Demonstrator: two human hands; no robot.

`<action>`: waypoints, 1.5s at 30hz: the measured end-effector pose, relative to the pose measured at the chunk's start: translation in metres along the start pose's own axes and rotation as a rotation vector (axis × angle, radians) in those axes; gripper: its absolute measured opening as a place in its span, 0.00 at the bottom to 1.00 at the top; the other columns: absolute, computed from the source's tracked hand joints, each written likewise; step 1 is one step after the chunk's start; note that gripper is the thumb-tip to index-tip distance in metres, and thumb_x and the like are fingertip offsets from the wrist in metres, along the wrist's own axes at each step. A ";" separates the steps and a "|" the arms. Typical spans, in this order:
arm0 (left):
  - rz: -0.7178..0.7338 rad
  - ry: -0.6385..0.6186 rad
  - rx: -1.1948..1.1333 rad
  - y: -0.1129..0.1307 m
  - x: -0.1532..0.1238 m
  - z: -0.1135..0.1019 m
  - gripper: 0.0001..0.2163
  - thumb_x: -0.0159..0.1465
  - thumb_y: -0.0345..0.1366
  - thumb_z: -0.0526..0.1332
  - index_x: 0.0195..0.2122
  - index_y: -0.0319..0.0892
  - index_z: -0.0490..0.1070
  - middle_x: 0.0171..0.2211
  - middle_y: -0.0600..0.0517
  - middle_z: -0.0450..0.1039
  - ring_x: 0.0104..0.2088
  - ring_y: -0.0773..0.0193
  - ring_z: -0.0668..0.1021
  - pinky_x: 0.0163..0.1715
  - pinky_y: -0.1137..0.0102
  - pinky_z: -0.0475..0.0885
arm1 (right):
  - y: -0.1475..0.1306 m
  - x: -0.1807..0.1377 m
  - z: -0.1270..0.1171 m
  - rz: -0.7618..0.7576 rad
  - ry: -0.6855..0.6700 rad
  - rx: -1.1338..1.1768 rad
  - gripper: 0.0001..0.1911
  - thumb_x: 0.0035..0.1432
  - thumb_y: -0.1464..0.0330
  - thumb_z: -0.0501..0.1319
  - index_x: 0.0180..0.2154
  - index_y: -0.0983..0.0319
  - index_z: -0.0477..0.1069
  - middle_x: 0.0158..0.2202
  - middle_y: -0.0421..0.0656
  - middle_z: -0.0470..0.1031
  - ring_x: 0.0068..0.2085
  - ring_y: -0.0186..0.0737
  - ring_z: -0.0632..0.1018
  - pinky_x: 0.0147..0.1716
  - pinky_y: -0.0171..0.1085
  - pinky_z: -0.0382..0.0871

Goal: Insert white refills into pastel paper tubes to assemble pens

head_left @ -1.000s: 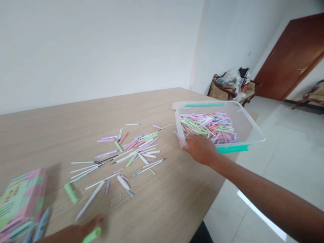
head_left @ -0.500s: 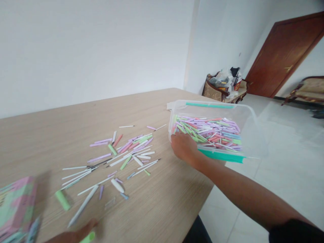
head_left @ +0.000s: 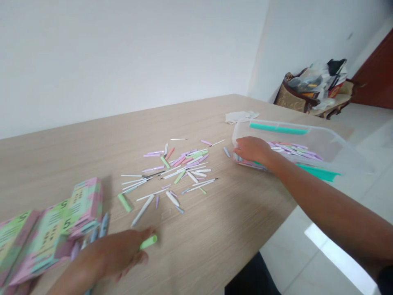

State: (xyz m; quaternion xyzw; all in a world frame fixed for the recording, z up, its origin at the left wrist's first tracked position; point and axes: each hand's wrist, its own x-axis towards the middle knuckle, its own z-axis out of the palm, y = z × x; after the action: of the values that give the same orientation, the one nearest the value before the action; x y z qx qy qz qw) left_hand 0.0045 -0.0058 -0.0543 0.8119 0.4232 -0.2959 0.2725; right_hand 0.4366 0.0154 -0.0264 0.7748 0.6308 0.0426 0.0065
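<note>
My right hand grips the near left rim of a clear plastic bin with teal handles. The bin sits at the table's right edge and holds several pastel pen parts. My left hand rests low on the wooden table, fingers closed round a light green pen barrel. Between the hands lies a scatter of pen barrels, caps and white refills.
Pastel pink and green cardboard boxes lie at the left, with a few pens beside them. A folded cloth lies behind the bin. An armchair piled with bags stands by the far wall, next to a brown door.
The view has swung left and down. My right hand has set the bin down flatter at the table edge. My left hand with the green barrel has come further into view.
</note>
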 end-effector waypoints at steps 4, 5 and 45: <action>-0.026 -0.120 -0.038 0.008 -0.002 -0.008 0.22 0.59 0.34 0.48 0.56 0.41 0.58 0.27 0.50 0.74 0.24 0.63 0.77 0.17 0.78 0.64 | -0.027 -0.036 0.001 0.044 0.329 0.121 0.20 0.61 0.62 0.47 0.49 0.68 0.62 0.41 0.55 0.73 0.41 0.50 0.73 0.37 0.41 0.61; -0.015 -0.109 -0.047 0.010 -0.002 -0.010 0.22 0.59 0.33 0.47 0.56 0.42 0.58 0.28 0.50 0.74 0.24 0.63 0.77 0.17 0.78 0.63 | -0.042 -0.049 0.005 -0.016 0.326 0.187 0.18 0.62 0.66 0.46 0.49 0.68 0.61 0.39 0.54 0.73 0.39 0.47 0.73 0.36 0.40 0.61; -0.018 -0.072 0.148 0.030 -0.017 -0.021 0.20 0.59 0.37 0.58 0.54 0.47 0.63 0.21 0.54 0.72 0.23 0.61 0.76 0.13 0.76 0.55 | -0.195 -0.114 0.060 -0.627 -0.124 0.319 0.06 0.61 0.68 0.50 0.37 0.61 0.64 0.33 0.42 0.73 0.34 0.38 0.73 0.29 0.35 0.55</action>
State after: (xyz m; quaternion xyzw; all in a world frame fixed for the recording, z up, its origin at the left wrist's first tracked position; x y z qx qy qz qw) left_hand 0.0275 -0.0150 -0.0224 0.8147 0.3974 -0.3578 0.2243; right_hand 0.2277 -0.0533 -0.1051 0.5359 0.8350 -0.1074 -0.0635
